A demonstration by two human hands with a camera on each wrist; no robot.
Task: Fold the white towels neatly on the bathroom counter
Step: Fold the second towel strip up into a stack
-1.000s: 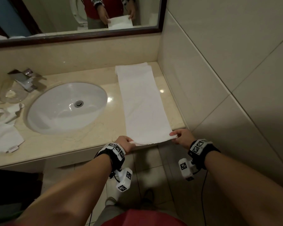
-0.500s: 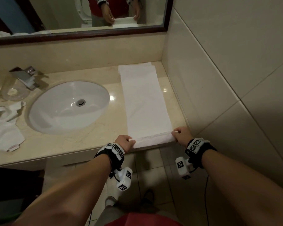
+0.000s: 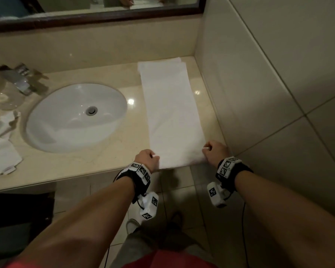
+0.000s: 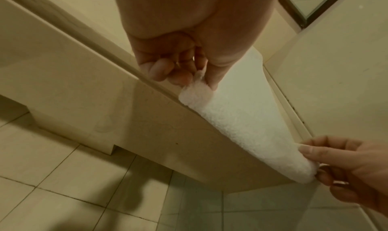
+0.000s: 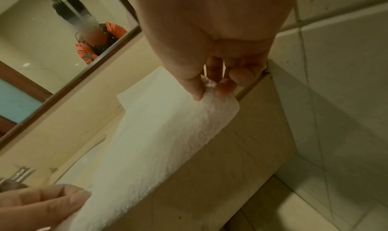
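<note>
Two hands pinch the near end of a long white towel (image 3: 172,113): the left hand (image 3: 145,158) grips its left corner between thumb and curled fingers (image 4: 159,70), and the right hand (image 3: 216,151) grips the right corner the same way. Folded into a narrow strip, the towel lies flat on the beige bathroom counter (image 3: 81,167), between the white oval sink (image 3: 75,117) and the tiled side wall (image 3: 259,84), its near end at the front edge. Crumpled white towels (image 3: 0,147) lie left of the sink.

Dim, warm, slightly soft, wide-angle distortion
</note>
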